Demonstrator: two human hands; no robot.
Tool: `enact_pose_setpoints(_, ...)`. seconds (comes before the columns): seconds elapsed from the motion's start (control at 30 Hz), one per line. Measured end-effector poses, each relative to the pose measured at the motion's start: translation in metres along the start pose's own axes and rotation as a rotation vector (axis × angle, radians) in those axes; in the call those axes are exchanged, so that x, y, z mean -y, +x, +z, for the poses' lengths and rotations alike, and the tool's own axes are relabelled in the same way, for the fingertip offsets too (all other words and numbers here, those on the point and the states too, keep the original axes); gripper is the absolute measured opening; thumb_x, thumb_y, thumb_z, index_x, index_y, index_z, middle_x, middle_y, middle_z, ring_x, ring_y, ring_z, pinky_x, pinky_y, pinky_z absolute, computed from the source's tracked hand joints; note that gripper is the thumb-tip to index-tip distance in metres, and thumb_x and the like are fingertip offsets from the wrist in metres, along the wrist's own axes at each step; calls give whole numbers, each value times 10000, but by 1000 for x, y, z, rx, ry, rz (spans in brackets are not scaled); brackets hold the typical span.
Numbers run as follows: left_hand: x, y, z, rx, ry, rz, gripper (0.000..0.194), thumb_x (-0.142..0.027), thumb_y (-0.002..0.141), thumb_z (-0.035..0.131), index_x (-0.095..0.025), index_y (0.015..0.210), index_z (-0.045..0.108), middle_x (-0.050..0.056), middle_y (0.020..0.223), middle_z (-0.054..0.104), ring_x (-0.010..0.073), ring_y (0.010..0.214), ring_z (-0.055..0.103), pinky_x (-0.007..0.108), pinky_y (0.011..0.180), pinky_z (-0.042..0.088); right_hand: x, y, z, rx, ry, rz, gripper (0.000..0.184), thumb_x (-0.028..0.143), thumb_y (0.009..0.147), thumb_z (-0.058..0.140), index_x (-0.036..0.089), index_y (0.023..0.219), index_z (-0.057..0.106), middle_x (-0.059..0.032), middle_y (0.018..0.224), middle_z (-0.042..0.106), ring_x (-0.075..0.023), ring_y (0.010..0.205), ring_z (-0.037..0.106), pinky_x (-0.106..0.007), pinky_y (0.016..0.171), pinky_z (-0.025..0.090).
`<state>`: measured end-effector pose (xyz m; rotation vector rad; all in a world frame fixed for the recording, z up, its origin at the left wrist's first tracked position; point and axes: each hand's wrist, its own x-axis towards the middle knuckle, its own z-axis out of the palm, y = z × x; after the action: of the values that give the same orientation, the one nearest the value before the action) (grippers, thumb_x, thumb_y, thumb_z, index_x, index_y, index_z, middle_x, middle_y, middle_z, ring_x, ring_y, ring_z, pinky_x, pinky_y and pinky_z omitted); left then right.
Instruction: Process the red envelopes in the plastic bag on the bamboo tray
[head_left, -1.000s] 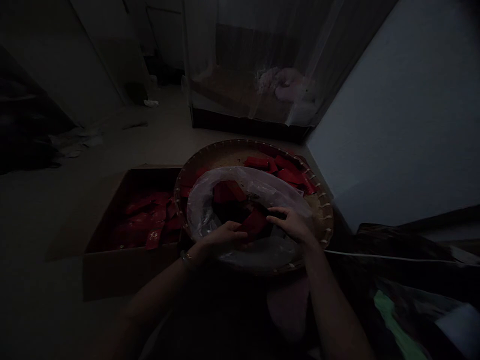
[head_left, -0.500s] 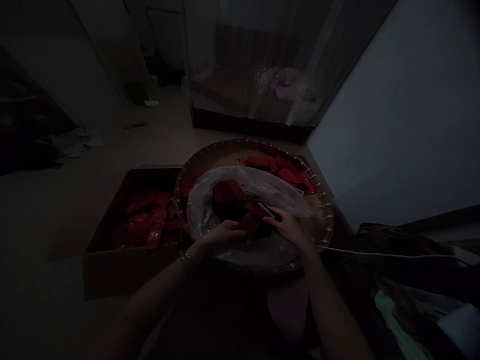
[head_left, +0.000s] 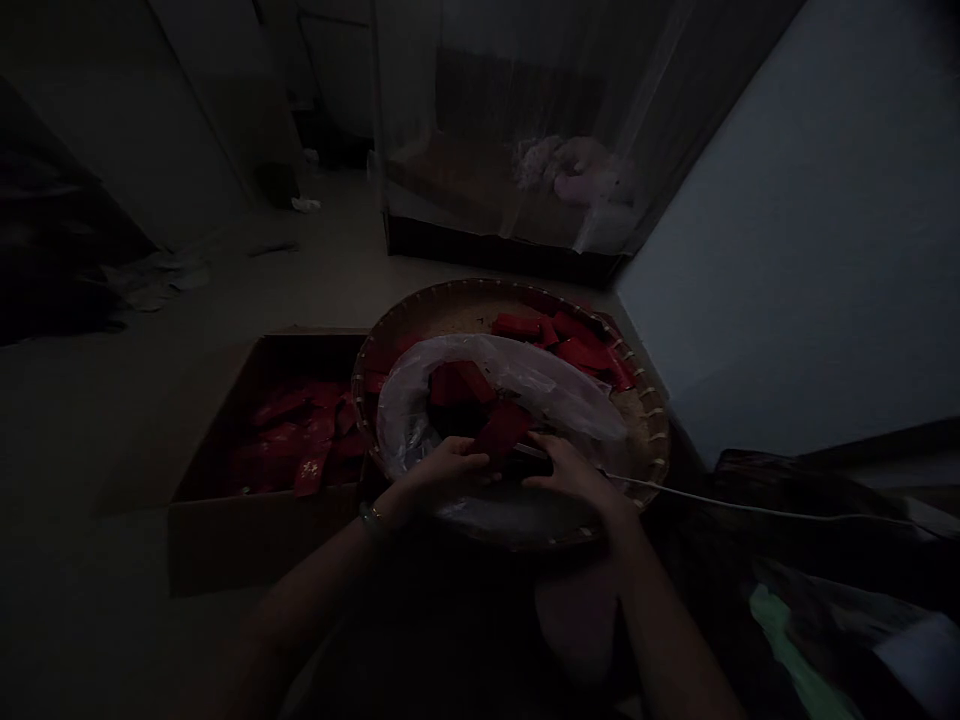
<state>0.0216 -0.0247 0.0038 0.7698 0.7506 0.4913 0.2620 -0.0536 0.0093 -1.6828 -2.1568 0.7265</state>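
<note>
The left hand (head_left: 442, 472) pinches a red packet (head_left: 502, 428), its underside hidden; in the gloom, whether the right hand's fingers (head_left: 551, 446) grip the thin pale strip (head_left: 529, 451) cannot be told.

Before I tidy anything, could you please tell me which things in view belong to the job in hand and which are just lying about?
Apparently in use: red packets, plastic bag, round basket, cardboard box, perhaps the white cord.
Apparently lying about: green item, white scrap, pink bundle.
</note>
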Motion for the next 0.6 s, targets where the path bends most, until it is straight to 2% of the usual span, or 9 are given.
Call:
enact_pose_setpoints(0.17, -2, 1, -3, 29, 6, 7, 430, -328, 590, 798, -78, 904, 644, 98, 793, 691, 169, 719, 663, 235, 645, 472, -15, 4, 8, 37, -253, 130, 491, 265, 692, 701, 135, 1155, 602, -167, 1076, 646, -293, 1028, 587, -400, 874, 438)
enact_pose_setpoints(0.27, -3, 1, -5, 19, 5, 28, 432, -350, 594, 796, -78, 896, 648, 103, 800, 692, 171, 727, 664, 227, 638, 471, -14, 4, 6, 60, -252, 103, 429, 249, 678, 704, 134, 1087, 644, -152, 1027, 667, -291, 1001, 596, -395, 871, 440)
enact_pose_setpoints(0.33, -3, 1, -5, 3, -4, 42, 438, -357, 584, 800, -82, 892, 651, 110, 853, 689, 181, 747, 666, 231, 638, 472, -12, 2, 3, 9, -155, 84, 409, 248, 699, 678, 142, 1093, 642, -139, 1049, 670, -276, 996, 604, -390, 872, 445)
enact_pose_setpoints(0.43, -2, 1, -5, -9, -10, 47, 456, -361, 570, 805, -89, 903, 654, 111, 903, 680, 190, 754, 666, 248, 647, 475, -11, -6, -8, -144, 82, 123, 393, 323, 755, 619, 167, 1115, 633, -111, 1086, 669, -257, 990, 617, -391, 861, 464)
enact_pose_setpoints(0.5, -1, 2, -3, -19, -1, 36, 450, -360, 573, 801, -89, 901, 651, 104, 875, 676, 182, 738, 660, 246, 638, 465, -9, -11, -17, -223, 245, 181, 414, 385, 766, 596, 182, 1125, 629, -87, 1076, 679, -250, 975, 627, -387, 842, 482)
enact_pose_setpoints(0.6, 1, 2, 5, -28, 31, 15, 432, -363, 597, 780, -88, 901, 644, 82, 777, 666, 153, 668, 637, 226, 596, 433, -2, -16, -29, -243, 399, 249, 451, 433, 755, 595, 180, 1126, 633, -76, 1049, 690, -242, 937, 641, -370, 809, 501)
